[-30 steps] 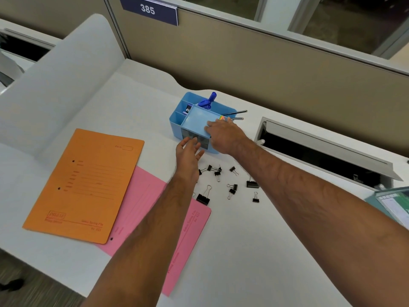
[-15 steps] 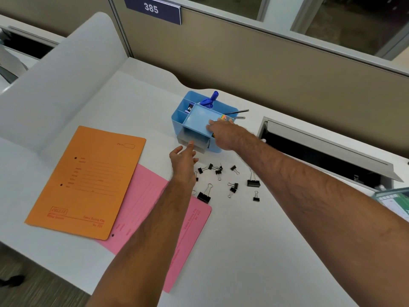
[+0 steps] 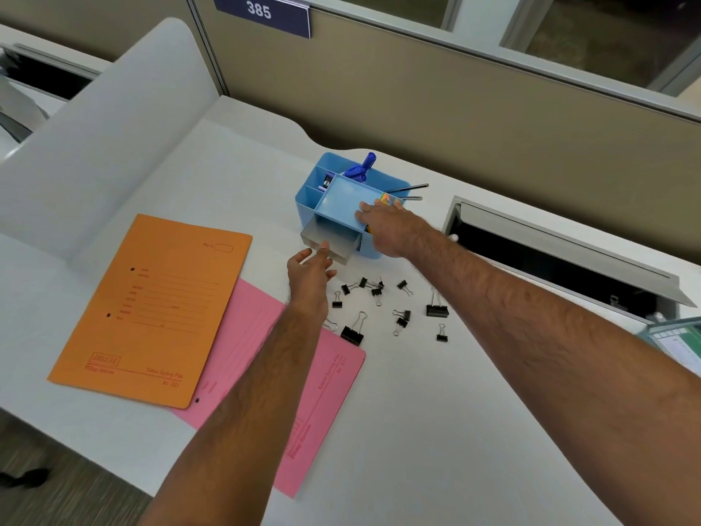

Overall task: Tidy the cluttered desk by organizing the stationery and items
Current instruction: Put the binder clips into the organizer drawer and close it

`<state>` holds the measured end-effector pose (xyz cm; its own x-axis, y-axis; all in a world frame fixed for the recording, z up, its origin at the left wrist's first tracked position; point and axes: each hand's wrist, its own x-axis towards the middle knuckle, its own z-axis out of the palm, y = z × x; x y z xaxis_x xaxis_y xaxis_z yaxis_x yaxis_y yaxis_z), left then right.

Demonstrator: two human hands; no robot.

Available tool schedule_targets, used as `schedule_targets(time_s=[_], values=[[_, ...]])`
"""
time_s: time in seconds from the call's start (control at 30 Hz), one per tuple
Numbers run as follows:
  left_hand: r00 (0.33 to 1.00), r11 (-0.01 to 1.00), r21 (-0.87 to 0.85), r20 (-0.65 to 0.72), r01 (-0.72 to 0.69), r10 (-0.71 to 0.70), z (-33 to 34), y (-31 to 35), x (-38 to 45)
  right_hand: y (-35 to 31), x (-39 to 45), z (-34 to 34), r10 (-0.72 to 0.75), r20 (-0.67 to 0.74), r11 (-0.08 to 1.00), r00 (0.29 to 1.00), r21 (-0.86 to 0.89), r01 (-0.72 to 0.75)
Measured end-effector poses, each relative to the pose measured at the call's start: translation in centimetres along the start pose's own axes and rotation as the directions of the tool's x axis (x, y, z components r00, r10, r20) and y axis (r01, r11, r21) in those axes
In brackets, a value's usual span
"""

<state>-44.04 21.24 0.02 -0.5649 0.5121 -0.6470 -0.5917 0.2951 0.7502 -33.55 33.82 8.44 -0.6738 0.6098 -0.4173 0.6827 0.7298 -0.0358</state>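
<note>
**Drawer out toward you, clips lying just behind your left hand**

You are reaching your left hand (image 3: pixel 311 268) to the front lip of the grey drawer (image 3: pixel 330 241), which is standing pulled out of the blue organizer (image 3: pixel 343 206) along an axis running from the organizer toward you and slightly left. Your fingertips are touching or pinching that lip; the fingers are lightly curled, and you cannot tell from this view whether they are truly gripping it or only resting against it. Your right hand (image 3: pixel 387 229) is lying flat across the organizer's top tray and front corner, fingers spread and relaxed, pressing it down so it is not sliding.

The binder clips (image 3: pixel 379 301) are lying scattered on the desk (image 3: pixel 436 411), just on your side of the drawer and to the right of your left wrist, between your two forearms. Most are small; two larger ones are sitting nearer you, one at the edge of the pink folder (image 3: pixel 303 392), which is lying partly under the orange folder (image 3: pixel 159 309).

So the relation to be minding is this: the drawer's open mouth is facing up and toward you, and the clips are lying directly below it in the picture. Your left hand is nearer the clips, likely making it the one to lift them in while your right is steadying the organizer.
</note>
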Motion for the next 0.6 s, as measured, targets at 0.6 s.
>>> schedule_targets(time_s=[0.6], values=[[0.87,0.677,0.549,0.25,-0.489,0.425,-4.9,0.1,-0.9,-0.8,-3.8,4.2,0.078,-0.469,0.917,0.88,0.381,0.122]])
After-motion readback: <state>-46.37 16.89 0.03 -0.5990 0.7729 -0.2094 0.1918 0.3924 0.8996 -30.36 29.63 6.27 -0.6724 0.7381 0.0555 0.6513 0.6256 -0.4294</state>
